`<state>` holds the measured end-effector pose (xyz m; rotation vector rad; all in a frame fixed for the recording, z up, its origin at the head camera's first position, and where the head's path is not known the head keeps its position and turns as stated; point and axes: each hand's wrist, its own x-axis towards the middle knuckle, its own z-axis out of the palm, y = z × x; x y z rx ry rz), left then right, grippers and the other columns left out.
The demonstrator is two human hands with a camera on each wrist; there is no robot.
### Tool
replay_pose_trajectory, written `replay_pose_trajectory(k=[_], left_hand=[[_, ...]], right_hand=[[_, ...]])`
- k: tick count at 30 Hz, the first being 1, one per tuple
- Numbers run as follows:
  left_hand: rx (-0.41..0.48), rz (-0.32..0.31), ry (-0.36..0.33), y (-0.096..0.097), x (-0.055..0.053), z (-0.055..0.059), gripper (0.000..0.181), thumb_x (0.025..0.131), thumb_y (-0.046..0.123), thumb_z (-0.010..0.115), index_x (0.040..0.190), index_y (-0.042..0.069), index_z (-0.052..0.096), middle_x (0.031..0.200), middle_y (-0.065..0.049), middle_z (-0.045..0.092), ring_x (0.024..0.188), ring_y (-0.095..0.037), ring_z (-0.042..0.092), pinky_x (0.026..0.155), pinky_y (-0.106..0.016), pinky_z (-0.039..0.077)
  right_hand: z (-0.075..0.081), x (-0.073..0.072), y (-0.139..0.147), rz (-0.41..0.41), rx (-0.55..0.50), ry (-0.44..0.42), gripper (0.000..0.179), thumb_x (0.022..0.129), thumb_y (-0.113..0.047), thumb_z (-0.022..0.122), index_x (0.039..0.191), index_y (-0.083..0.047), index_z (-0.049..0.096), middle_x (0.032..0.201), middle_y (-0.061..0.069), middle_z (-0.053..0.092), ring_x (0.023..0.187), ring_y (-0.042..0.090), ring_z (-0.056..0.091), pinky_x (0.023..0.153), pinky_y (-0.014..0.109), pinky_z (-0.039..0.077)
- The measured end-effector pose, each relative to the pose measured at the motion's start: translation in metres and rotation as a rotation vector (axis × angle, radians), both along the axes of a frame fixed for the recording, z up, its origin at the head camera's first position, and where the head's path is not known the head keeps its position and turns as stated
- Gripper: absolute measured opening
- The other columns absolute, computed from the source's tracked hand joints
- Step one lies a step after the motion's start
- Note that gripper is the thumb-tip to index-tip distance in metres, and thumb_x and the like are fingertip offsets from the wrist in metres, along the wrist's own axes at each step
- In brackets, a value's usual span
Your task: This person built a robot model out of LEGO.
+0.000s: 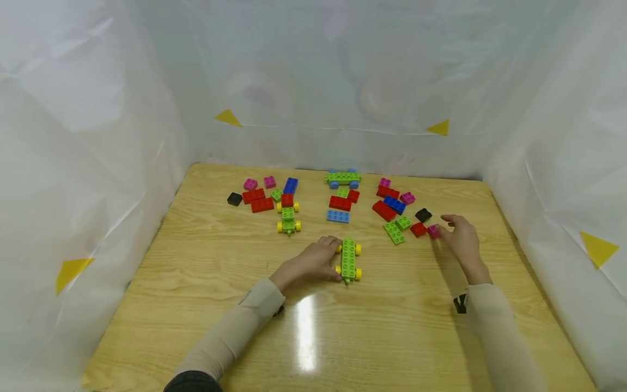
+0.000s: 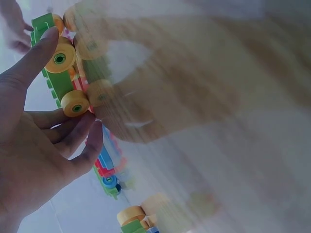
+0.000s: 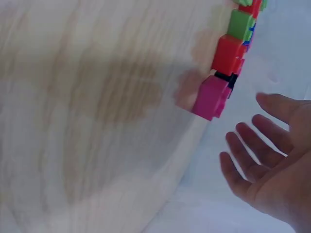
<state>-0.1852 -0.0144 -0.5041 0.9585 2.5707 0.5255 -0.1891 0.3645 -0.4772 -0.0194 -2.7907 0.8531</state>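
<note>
My left hand (image 1: 315, 258) holds a green toy car base (image 1: 348, 260) with yellow wheels from its left side, near the middle of the table. In the left wrist view the thumb lies against one end of this car base (image 2: 59, 82) and the fingertips touch around the wheel at the other end. Over on the right, my right hand (image 1: 460, 239) hovers with fingers spread and nothing in them, just beside a pink brick (image 1: 433, 231). The right wrist view shows a gap between the fingers and that pink brick (image 3: 211, 98). Next to it lie a red brick (image 1: 418, 229) and a black brick (image 1: 423, 214).
Behind my left hand stands another green car with yellow wheels (image 1: 288, 218), with a red brick on it. A green car base with blue wheels (image 1: 343, 178) is at the back edge. A light blue brick (image 1: 338, 216) and several other bricks lie around. White sheeting (image 1: 318, 81) encloses the table.
</note>
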Motion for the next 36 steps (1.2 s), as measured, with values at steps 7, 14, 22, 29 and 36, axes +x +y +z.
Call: replay_pose_trajectory(k=[7, 14, 22, 29, 36], left_hand=[[0.007, -0.003, -0.015, -0.002, -0.001, -0.001, 0.099, 0.078, 0.051, 0.076, 0.151, 0.005, 0.025, 0.152, -0.01, 0.031, 0.139, -0.025, 0.029, 0.11, -0.043, 0.032], [0.003, 0.001, -0.017, -0.002, -0.001, -0.001, 0.099, 0.078, 0.051, 0.075, 0.151, 0.006, 0.026, 0.152, -0.009, 0.032, 0.138, -0.025, 0.03, 0.11, -0.041, 0.031], [0.016, -0.002, -0.025, -0.002, -0.001, 0.0, 0.098, 0.079, 0.05, 0.075, 0.151, 0.006, 0.026, 0.151, -0.01, 0.032, 0.138, -0.026, 0.03, 0.11, -0.043, 0.032], [0.016, -0.003, -0.026, -0.002, -0.001, 0.001, 0.097, 0.08, 0.049, 0.075, 0.151, 0.006, 0.025, 0.151, -0.01, 0.032, 0.137, -0.026, 0.031, 0.109, -0.043, 0.033], [0.013, -0.004, -0.028, -0.002, -0.002, -0.001, 0.097, 0.08, 0.049, 0.075, 0.151, 0.006, 0.025, 0.151, -0.009, 0.031, 0.138, -0.025, 0.03, 0.109, -0.043, 0.032]], right_hand=[[-0.013, 0.001, 0.005, 0.007, 0.064, -0.119, 0.034, 0.094, -0.014, 0.062, 0.119, 0.008, 0.06, 0.116, 0.031, 0.057, 0.099, 0.044, 0.059, 0.074, 0.055, 0.048], [-0.02, -0.001, 0.004, -0.034, 0.076, -0.116, 0.029, 0.092, -0.018, 0.065, 0.113, 0.003, 0.06, 0.107, 0.027, 0.063, 0.091, 0.039, 0.062, 0.065, 0.048, 0.047], [-0.023, -0.002, 0.003, -0.076, 0.103, -0.147, 0.032, 0.09, -0.019, 0.068, 0.113, 0.001, 0.057, 0.106, 0.025, 0.063, 0.087, 0.037, 0.061, 0.061, 0.046, 0.045], [-0.021, 0.004, 0.003, -0.071, 0.071, -0.083, 0.035, 0.091, -0.018, 0.068, 0.116, 0.003, 0.056, 0.108, 0.026, 0.063, 0.092, 0.041, 0.062, 0.065, 0.05, 0.046], [-0.013, 0.012, -0.014, -0.043, 0.003, 0.083, 0.039, 0.088, -0.014, 0.071, 0.12, 0.004, 0.058, 0.111, 0.026, 0.063, 0.099, 0.042, 0.059, 0.078, 0.056, 0.045]])
